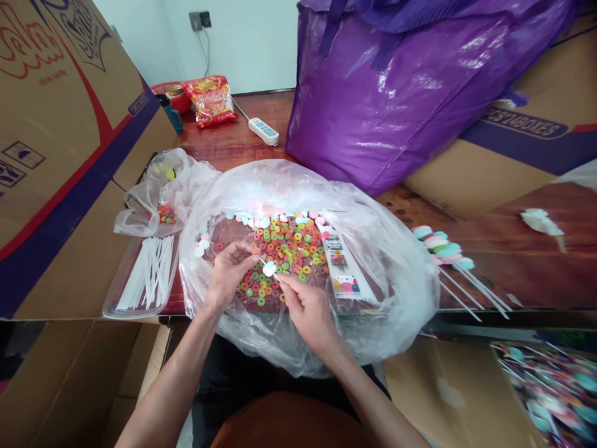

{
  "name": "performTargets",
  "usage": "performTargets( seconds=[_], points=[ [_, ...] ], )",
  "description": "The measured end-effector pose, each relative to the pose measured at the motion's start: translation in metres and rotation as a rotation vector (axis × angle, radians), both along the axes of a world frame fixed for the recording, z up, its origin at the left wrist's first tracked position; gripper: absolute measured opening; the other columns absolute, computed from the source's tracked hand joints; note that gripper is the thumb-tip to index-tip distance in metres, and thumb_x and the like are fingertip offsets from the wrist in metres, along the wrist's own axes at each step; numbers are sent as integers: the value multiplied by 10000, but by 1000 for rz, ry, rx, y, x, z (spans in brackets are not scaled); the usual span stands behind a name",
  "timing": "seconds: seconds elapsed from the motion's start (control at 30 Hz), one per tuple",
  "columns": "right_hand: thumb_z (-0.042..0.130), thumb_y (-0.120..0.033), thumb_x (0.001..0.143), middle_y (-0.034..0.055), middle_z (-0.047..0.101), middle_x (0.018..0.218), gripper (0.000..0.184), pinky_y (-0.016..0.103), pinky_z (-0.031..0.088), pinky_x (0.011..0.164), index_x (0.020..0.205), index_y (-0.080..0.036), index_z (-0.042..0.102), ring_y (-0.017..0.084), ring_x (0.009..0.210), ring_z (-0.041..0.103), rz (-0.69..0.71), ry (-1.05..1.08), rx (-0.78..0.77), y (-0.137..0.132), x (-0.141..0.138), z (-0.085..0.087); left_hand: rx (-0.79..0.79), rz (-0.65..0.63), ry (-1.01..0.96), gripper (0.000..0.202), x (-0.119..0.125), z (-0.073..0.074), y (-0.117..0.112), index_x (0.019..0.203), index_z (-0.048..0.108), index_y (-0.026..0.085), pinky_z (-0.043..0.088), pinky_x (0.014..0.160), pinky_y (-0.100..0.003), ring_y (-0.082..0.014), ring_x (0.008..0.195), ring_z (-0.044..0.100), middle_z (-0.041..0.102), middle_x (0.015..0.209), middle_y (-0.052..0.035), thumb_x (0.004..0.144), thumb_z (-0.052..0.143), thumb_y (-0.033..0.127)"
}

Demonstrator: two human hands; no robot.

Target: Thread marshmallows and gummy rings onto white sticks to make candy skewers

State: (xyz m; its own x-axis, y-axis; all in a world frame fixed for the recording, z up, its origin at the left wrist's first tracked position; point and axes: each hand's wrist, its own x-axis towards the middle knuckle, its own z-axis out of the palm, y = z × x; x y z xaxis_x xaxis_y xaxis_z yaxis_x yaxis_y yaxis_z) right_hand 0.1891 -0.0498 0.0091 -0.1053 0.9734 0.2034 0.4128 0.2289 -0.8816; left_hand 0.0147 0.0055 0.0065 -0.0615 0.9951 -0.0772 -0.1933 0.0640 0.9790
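Note:
Over a big clear plastic bag (pixel 401 298), my right hand (pixel 305 305) pinches a thin white stick (pixel 277 277). A white marshmallow (pixel 269 268) sits at that stick's end, between my two hands. My left hand (pixel 231 267) is closed in a pinch just left of the marshmallow; a thin white bit shows at its fingertips, too small to name. Below both hands lie many coloured candy rings (pixel 289 239) in the opened bag. Pink, white and blue marshmallows (pixel 254 221) line its far inner side.
A tray (pixel 108 308) of white sticks stands left, beside a small bag of rings (pixel 166 213). A printed packet (pixel 342 261) lies inside the big bag. Marshmallow skewers (pixel 443 249) rest right, above a box of more (pixel 555 386). A purple bag (pixel 373 93) and cartons (pixel 69 155) surround the table.

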Motion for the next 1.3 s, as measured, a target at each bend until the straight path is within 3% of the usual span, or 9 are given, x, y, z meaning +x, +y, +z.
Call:
performTargets(
  seconds=[0.1, 0.27, 0.5, 0.6, 0.77, 0.9, 1.03, 1.2, 1.3],
  points=[
    [447, -219, 966, 72, 774, 946, 304, 285, 545, 770, 1030, -208, 744, 201, 825, 727, -8, -63, 63, 0, -1, -1, 26, -15, 77, 279, 5, 4, -4, 816, 639, 177, 527, 754, -275, -141, 766, 663, 712, 815, -8, 678, 830, 326],
    [441, -265, 993, 11, 667, 663, 279, 234, 457, 588, 897, -197, 694, 141, 550, 593, -37, -113, 50, -2, -2, -3, -48, 28, 10, 333, 10, 6, -11, 878, 587, 188, 520, 737, -266, -151, 802, 685, 733, 860, -23, 724, 797, 397],
    [437, -237, 996, 14, 657, 710, 248, 228, 412, 586, 862, -186, 639, 125, 586, 569, -20, -38, 81, -6, -9, -5, -170, -45, -19, 449, 13, 8, -24, 968, 535, 196, 477, 643, -220, -118, 683, 649, 681, 734, 27, 686, 831, 382],
    [449, -250, 998, -6, 618, 666, 241, 223, 398, 574, 850, -185, 628, 113, 556, 534, -8, -18, 80, -5, -10, -5, -75, -42, 202, 342, -4, 17, -22, 982, 568, 198, 492, 654, -244, -142, 715, 648, 688, 779, 4, 767, 746, 397],
    [461, -270, 997, -27, 554, 624, 245, 214, 390, 562, 827, -188, 618, 105, 536, 498, 0, -1, 61, -2, -5, -8, 124, 280, 1083, 205, -61, 24, -10, 1005, 687, 183, 501, 842, -323, -208, 910, 651, 687, 978, -80, 906, 514, 231],
    [470, -272, 993, -27, 555, 623, 237, 212, 391, 559, 848, -179, 633, 103, 533, 501, 11, -12, 60, -1, -4, -10, 47, 223, 1477, 297, -93, 21, -6, 1082, 714, 168, 502, 833, -328, -235, 906, 652, 650, 1003, -112, 872, 504, 152],
    [475, -276, 991, -27, 567, 621, 235, 212, 393, 559, 849, -178, 636, 103, 529, 511, 8, -7, 50, -1, -5, -10, 10, 129, 1578, 274, -100, 19, -5, 1055, 733, 184, 497, 809, -324, -232, 861, 648, 648, 1006, -111, 854, 549, 176],
    [475, -284, 989, -26, 567, 622, 242, 213, 394, 561, 835, -182, 631, 104, 531, 511, 1, -3, 36, -1, -5, -11, 99, 211, 1437, 272, -101, 16, 3, 1014, 739, 168, 494, 857, -330, -233, 899, 648, 691, 964, -107, 902, 505, 249],
    [478, -288, 988, -27, 566, 623, 242, 213, 391, 563, 827, -183, 625, 103, 536, 511, -1, -4, 29, -1, -5, -13, 141, 152, 1372, 246, -101, 15, 14, 980, 732, 166, 493, 889, -336, -229, 921, 646, 701, 992, -108, 885, 521, 250]
  ],
)
